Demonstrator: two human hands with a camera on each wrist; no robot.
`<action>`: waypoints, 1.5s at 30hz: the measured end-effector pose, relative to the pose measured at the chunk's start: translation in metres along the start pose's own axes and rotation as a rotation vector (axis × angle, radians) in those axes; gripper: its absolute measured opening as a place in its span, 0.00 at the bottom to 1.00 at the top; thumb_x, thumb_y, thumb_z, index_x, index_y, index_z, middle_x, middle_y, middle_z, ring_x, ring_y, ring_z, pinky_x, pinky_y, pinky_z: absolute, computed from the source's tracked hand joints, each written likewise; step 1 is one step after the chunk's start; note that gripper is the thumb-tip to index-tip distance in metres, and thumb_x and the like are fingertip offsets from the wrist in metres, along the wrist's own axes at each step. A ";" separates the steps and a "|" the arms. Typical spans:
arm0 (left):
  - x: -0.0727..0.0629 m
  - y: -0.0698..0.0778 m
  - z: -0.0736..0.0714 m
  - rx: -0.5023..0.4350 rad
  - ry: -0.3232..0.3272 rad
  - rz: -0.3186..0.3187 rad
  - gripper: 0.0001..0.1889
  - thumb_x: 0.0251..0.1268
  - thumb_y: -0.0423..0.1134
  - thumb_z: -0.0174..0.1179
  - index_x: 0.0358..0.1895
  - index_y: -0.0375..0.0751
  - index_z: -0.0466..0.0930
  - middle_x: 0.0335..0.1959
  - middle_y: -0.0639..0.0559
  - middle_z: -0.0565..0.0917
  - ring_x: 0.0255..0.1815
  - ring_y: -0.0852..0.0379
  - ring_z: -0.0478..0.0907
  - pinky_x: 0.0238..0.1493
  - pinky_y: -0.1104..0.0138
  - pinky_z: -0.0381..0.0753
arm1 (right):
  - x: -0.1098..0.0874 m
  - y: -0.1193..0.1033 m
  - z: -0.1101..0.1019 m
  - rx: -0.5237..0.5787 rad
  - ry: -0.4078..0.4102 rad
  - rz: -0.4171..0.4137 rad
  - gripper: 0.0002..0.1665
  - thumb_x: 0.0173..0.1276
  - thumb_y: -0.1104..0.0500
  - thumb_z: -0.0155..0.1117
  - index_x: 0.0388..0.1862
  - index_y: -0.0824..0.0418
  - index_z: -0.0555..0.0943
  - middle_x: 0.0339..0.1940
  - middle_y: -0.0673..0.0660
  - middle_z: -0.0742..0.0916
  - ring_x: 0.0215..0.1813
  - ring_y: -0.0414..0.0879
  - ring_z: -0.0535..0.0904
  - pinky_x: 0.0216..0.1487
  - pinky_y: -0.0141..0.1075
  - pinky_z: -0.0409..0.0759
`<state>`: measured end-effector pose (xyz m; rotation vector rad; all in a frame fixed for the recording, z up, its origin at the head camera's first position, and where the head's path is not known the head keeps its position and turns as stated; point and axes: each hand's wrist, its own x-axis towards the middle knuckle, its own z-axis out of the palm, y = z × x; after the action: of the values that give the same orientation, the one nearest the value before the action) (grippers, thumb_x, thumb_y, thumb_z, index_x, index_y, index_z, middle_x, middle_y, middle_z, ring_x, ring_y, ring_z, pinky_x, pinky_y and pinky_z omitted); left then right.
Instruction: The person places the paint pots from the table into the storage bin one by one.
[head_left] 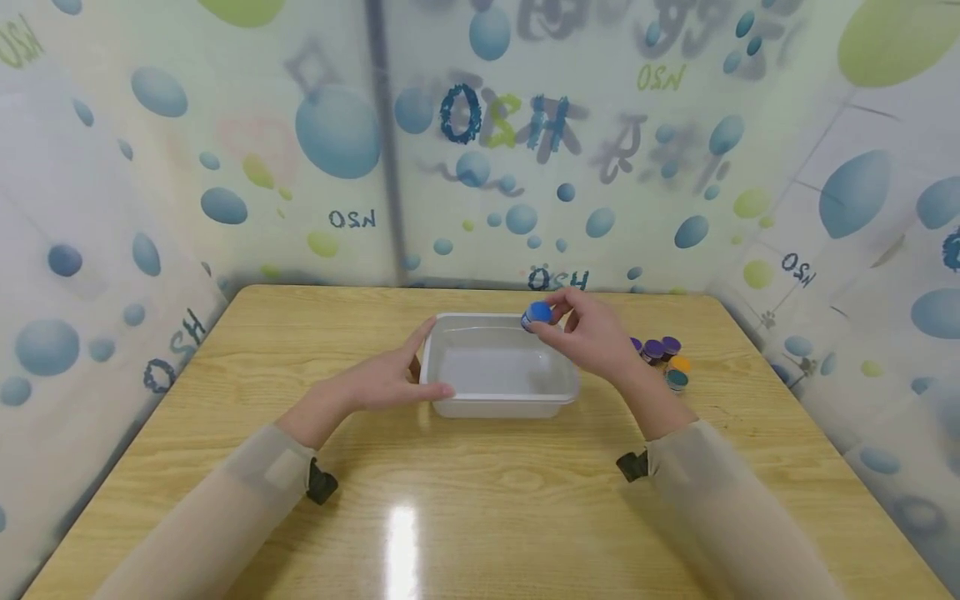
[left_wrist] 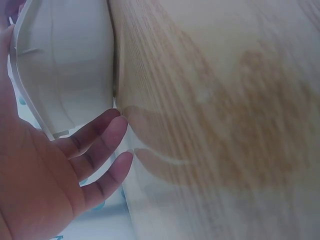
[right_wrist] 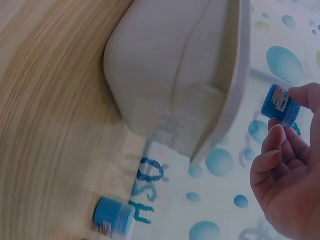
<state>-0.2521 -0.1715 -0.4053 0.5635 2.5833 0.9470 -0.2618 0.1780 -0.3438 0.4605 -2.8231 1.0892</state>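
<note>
The person's right hand [head_left: 592, 333] pinches a blue jar [head_left: 537, 313] between thumb and fingertips, gripping it by its sides. That light hold leaves most of the lid and label uncovered, and likely suits so small a thing better than a full fist would. In the head view the jar appears over the far rim of the white tub [head_left: 498, 408], toward its right end — in the right wrist view it hangs clear of that rim, touching nothing but the fingers.

The left hand [head_left: 382, 379] lies spread at the tub's left end, its fingers unclenched: the thumb rests on the near rim while the index finger reaches along the left side. Such a wide brace probably keeps the light tub from sliding.

The tub sits flat on the desk [head_left: 487, 500], open side up, between both hands, where either can reach it. Right of it, near the right forearm, stand purple-lidded jars [head_left: 653, 350], an orange-lidded jar [head_left: 679, 363] and a teal-lidded jar [head_left: 677, 381] — close together, presumably for easy picking by that same hand.
</note>
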 end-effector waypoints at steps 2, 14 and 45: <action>0.000 0.000 0.000 0.000 -0.001 -0.002 0.68 0.67 0.74 0.68 0.92 0.61 0.24 0.55 0.44 0.87 0.55 0.51 0.85 0.59 0.51 0.83 | 0.005 -0.004 0.007 0.021 -0.016 -0.001 0.26 0.74 0.43 0.76 0.61 0.55 0.83 0.48 0.54 0.88 0.42 0.53 0.80 0.40 0.42 0.80; 0.000 0.000 0.000 0.013 -0.003 -0.008 0.67 0.67 0.76 0.67 0.92 0.62 0.24 0.55 0.45 0.87 0.53 0.51 0.84 0.54 0.55 0.82 | 0.032 -0.013 0.048 0.045 -0.077 -0.041 0.24 0.74 0.41 0.76 0.58 0.54 0.84 0.48 0.53 0.89 0.47 0.50 0.84 0.46 0.41 0.84; -0.001 -0.001 0.002 0.026 -0.012 0.000 0.66 0.66 0.78 0.65 0.91 0.68 0.24 0.54 0.46 0.86 0.44 0.53 0.84 0.45 0.59 0.83 | 0.069 -0.035 0.091 -0.030 -0.319 -0.007 0.26 0.74 0.43 0.77 0.63 0.54 0.84 0.51 0.52 0.89 0.52 0.49 0.85 0.57 0.45 0.84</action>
<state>-0.2512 -0.1716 -0.4074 0.5741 2.5888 0.9081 -0.3134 0.0758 -0.3767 0.6991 -3.0998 1.0542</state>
